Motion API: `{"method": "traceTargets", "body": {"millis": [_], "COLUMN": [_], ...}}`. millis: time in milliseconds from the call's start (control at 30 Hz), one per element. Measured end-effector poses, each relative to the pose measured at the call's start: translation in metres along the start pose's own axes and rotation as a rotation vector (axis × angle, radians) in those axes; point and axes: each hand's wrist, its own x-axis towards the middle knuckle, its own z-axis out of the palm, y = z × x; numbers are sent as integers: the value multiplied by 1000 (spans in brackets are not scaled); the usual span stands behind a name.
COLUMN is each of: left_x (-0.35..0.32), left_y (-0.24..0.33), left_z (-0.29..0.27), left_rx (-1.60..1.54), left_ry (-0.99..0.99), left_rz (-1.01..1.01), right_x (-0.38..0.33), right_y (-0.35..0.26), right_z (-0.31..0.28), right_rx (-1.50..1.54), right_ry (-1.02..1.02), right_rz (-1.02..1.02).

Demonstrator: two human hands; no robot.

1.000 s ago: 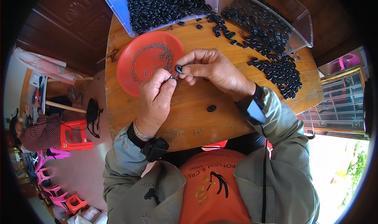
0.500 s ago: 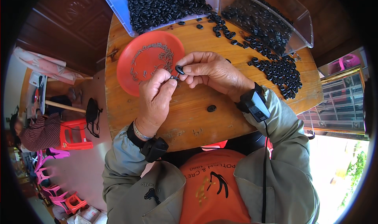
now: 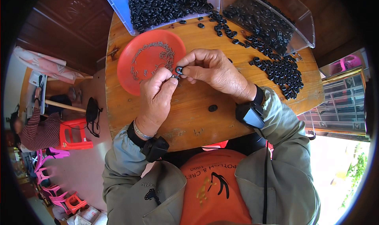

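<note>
One of two hands (image 3: 215,70) pinches one black oval piece (image 3: 179,70).

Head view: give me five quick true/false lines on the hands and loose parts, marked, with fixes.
1. The right hand pinches a black oval piece. True.
2. The left hand lies open and flat. False: its thumb and finger are pinched on a tiny item, too covered to identify.
3. Small grey pins lie in the red plate. True.
4. The lone black part touches the red plate. False: it lies apart from it, on the wooden table.
5. The pile of loose black parts sits to the right of the red plate. True.
</note>
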Motion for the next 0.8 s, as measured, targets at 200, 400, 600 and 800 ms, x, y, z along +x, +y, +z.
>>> {"method": "traceTargets", "body": {"millis": [200,400,600,800], "left_x": [0,1,-1,-4], "left_y": [0,2,3,6], "left_z": [1,1,-1,5], "left_rx": [4,-23,-34,-162], "left_ry": [6,6,9,29], "left_rz": [-16,-36,-75,-97], "right_x": [-3,-3,-3,-6], "right_y": [-2,3,4,6], "right_z": [3,5,9,15], "right_rx": [-138,-163,-184,-283], "right_ry": [38,32,22,53], "right_rz": [-33,-74,-138,-223]}}
